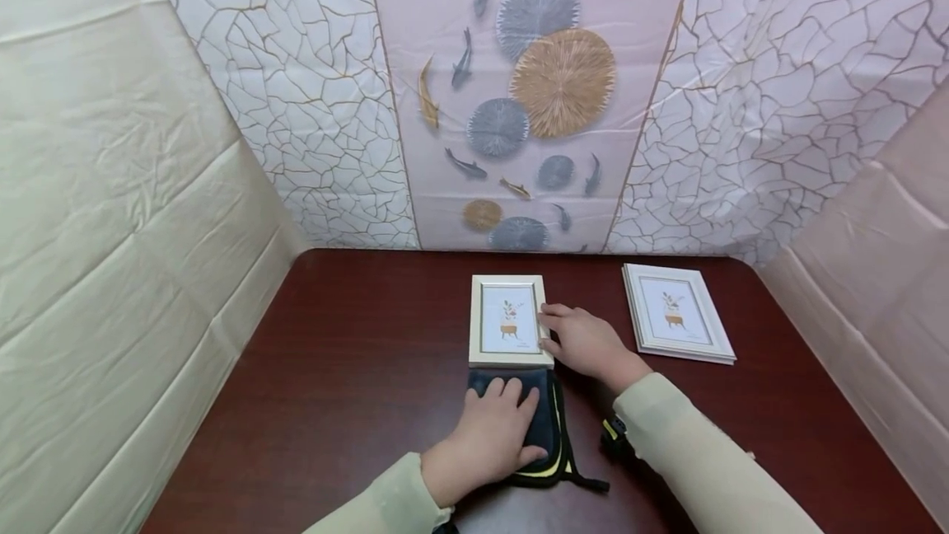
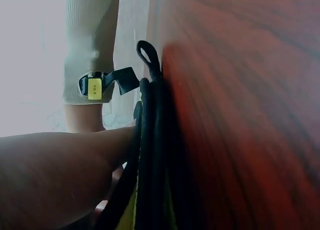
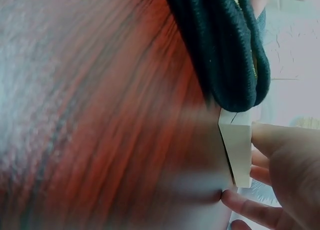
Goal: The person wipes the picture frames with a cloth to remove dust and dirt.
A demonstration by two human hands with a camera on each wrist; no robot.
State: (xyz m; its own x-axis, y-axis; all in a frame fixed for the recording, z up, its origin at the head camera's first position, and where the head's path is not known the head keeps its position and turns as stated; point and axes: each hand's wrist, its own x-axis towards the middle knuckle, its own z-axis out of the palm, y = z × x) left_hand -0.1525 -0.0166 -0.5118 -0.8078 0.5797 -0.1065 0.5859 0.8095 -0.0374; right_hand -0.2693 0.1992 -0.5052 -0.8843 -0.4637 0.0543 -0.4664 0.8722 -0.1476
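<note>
A folded dark cloth (image 1: pixel 547 419) with yellow-and-black edging and a black hanging loop (image 1: pixel 589 484) lies on the table. My left hand (image 1: pixel 489 439) rests on top of it with fingers spread. Just beyond the cloth lies a cream picture frame (image 1: pixel 511 358), face up, showing a potted plant. My right hand (image 1: pixel 589 344) touches the frame's right edge with its fingers and thumb. From the right wrist view, the frame's thick side (image 3: pixel 236 147) sits right by the folded cloth layers (image 3: pixel 230 65), and one fingertip reaches down beside it to the tabletop.
Another white picture frame (image 1: pixel 725 344) with a similar plant print lies at the back right, seemingly stacked on one below. The dark red wooden table (image 1: pixel 334 386) is enclosed by pale fabric at left and right and a patterned backdrop (image 1: pixel 519 188) behind.
</note>
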